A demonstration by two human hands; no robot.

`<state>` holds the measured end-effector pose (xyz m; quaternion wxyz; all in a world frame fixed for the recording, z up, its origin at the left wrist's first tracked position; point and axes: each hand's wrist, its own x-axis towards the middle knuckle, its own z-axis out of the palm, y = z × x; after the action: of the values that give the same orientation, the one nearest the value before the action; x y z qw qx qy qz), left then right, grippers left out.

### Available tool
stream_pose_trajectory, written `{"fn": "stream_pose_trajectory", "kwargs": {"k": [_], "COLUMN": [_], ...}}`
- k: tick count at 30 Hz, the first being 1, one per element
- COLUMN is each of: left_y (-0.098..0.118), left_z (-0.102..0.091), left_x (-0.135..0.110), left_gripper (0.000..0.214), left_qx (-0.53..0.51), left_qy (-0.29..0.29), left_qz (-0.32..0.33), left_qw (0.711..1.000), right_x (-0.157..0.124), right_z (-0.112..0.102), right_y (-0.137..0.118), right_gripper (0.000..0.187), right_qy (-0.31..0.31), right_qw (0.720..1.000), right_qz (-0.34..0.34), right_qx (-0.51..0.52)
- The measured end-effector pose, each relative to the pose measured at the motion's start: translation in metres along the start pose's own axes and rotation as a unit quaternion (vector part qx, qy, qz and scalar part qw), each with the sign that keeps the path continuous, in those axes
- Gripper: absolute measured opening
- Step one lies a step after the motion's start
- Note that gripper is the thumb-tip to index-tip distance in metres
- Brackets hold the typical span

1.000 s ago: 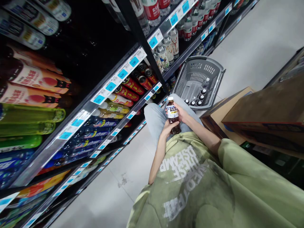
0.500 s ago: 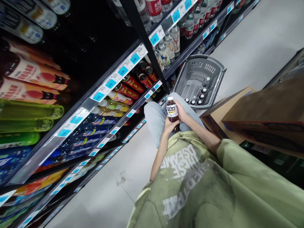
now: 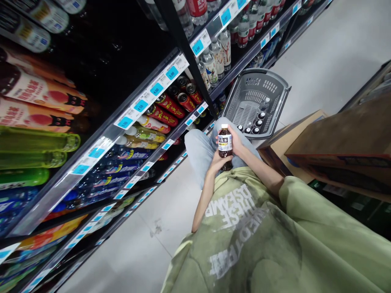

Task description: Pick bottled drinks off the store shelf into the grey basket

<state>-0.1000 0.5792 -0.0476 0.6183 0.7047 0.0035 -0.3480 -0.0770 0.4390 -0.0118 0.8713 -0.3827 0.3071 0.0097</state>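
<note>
So there's this person down in the drinks aisle, sitting or squatting just on the near side of a grey basket [image 3: 236, 108], and both hands are on one bottle [image 3: 225, 142]. It's dark, with a white cap and a white-and-blue label, and it's outside the basket, over the person's jeans [image 3: 195, 148], cap end toward the basket and label facing up at them.

Left hand [image 3: 217, 162] has the lower part, grip closed round it with the thumb across the front. Right hand [image 3: 237, 142] is wrapped against the upper part on the other side, grip closed in on the bottle too, though I can't tell exactly where all the fingers sit behind it.

Inside the basket, a few small bottles [image 3: 258, 123] are bunched along the near end and right side; can't read those.

Left of the basket run black shelves with blue price tags [image 3: 156, 89] along the edges. Nearest the basket are water bottles [image 3: 210, 67] and red cans [image 3: 165, 112]; farther left are pink-and-orange labelled bottles [image 3: 42, 93] with a black cat on them. To the right of the basket, on its near side, there are brown cardboard boxes [image 3: 342, 140]. Person's in a green shirt [image 3: 244, 252] with white lettering.
</note>
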Motion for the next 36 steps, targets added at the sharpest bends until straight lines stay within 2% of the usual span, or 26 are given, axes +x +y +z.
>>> {"fn": "stream_pose_trajectory", "kwargs": {"k": [7,16,28,36], "left_y": [-0.0035,0.0029,-0.0019,-0.0010], "left_z": [-0.0016,-0.0003,-0.0004,0.0006], "left_x": [0.0001,-0.0019,0.0002,0.0004], "left_gripper": [0.063,0.063,0.065,0.068], "left_qx": [-0.004,0.000,-0.023,-0.022], "left_qy": [-0.007,-0.001,0.000,-0.005], "left_qz": [0.007,-0.011,-0.010,0.015], "left_qw": [1.000,1.000,1.000,1.000], "right_x": [0.0002,0.0026,0.0025,0.0014], "right_z": [0.0001,-0.0009,-0.0001,0.0019], "right_y": [0.0013,0.0032,0.0022,-0.0012], "right_gripper": [0.047,0.049,0.048,0.051], "right_qy": [-0.004,0.000,0.009,0.010], "right_qw": [1.000,1.000,1.000,1.000], "right_qz": [0.007,0.016,-0.005,0.005], "right_qx": [-0.006,-0.017,-0.018,-0.022]}}
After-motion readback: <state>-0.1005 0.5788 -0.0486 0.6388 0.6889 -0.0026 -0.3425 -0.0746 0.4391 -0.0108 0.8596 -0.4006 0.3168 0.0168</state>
